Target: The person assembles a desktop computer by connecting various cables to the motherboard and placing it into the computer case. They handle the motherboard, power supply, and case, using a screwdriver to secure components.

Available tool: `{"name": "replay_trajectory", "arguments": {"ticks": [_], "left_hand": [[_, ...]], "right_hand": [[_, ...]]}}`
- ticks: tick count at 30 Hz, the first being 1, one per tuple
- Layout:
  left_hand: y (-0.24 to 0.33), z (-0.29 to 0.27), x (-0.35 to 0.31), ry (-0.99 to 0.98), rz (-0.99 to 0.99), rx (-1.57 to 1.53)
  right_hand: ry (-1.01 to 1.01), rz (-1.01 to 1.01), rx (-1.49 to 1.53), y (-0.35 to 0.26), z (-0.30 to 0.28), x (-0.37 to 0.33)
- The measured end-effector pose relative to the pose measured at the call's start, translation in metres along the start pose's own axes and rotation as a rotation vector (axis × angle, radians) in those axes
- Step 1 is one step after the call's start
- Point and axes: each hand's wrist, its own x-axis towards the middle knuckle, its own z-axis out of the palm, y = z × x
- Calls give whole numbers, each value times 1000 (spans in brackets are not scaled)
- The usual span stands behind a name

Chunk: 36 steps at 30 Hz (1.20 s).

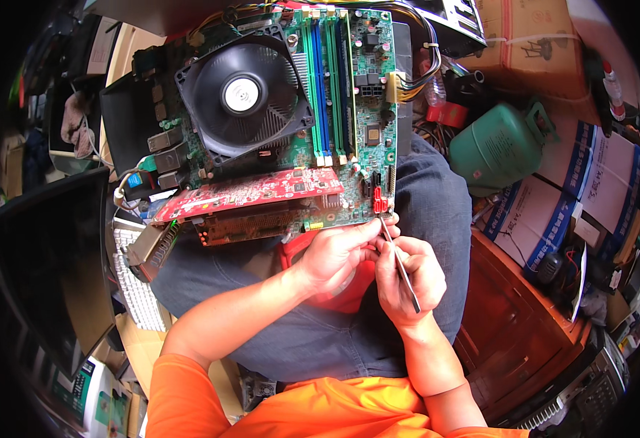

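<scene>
So the slim metal tool (404, 279) is right of centre, tip up at the lower right corner of a green motherboard (369, 150), next to some red connectors (380, 201). The right hand (420, 276) has thumb and fingers clamped on it partway along, back end sticking out past the palm, which I'd guess gives finer control of the tip. The left hand (334, 255) comes in from the other side, fingertips bunched by that tip, probably to steady things. They overlap too much there, so I can't tell if they're pinching anything.

The board fills the upper middle of the frame, its near edge above the jeans (433, 201), likely so that corner's in easy reach. On it there's a big black fan (241, 95) at upper left, memory slots (326, 95) to the fan's right, and a red card (261, 193) standing in a slot below. A cable bundle (426, 62) plugs in at the right edge.

Further out: dark monitor (50, 270) and white keyboard (139, 281) at left, green gas cylinder (496, 150) and cardboard box (528, 47) at upper right.
</scene>
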Motion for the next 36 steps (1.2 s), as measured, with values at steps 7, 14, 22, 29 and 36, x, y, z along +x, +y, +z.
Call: {"name": "replay_trajectory", "arguments": {"ticks": [7, 14, 22, 29, 36], "left_hand": [[-1, -3, 1, -50, 24, -44], [-1, -4, 1, -34, 21, -51], [-2, -4, 2, -49, 17, -43], [-2, -6, 2, -36, 6, -33], [0, -4, 2, -15, -6, -49]], "right_hand": [[-41, 16, 0, -2, -3, 0], [22, 1, 12, 0, 1, 1], [19, -3, 21, 0, 0, 3], [18, 7, 26, 0, 0, 4], [21, 0, 21, 0, 0, 3]]}}
